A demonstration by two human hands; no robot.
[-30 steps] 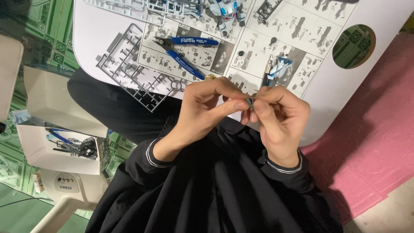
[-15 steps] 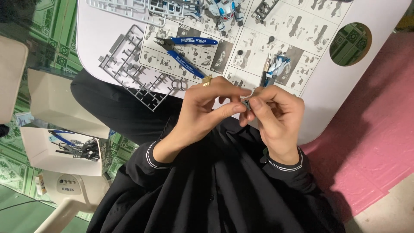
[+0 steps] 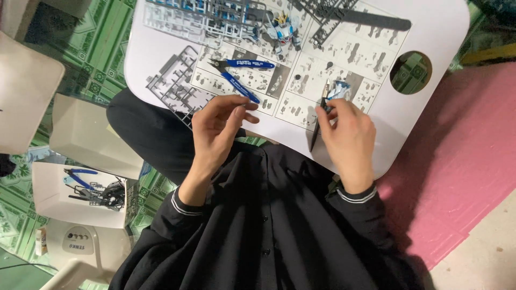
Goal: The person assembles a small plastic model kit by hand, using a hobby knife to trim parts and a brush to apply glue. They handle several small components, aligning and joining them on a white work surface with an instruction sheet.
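My right hand [image 3: 348, 134] is closed on a hobby knife [image 3: 320, 115], long axis running away from me, tip toward the instruction sheet [image 3: 344, 59]. Left hand [image 3: 217, 129] loosely open, empty; blue nippers [image 3: 239, 76] lie just beyond its fingertips.

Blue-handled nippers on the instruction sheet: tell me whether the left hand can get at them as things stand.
Probably yes. The left hand hovers open just below the blue-handled nippers, fingertips almost at the handles, and nothing lies between them on the instruction sheet.
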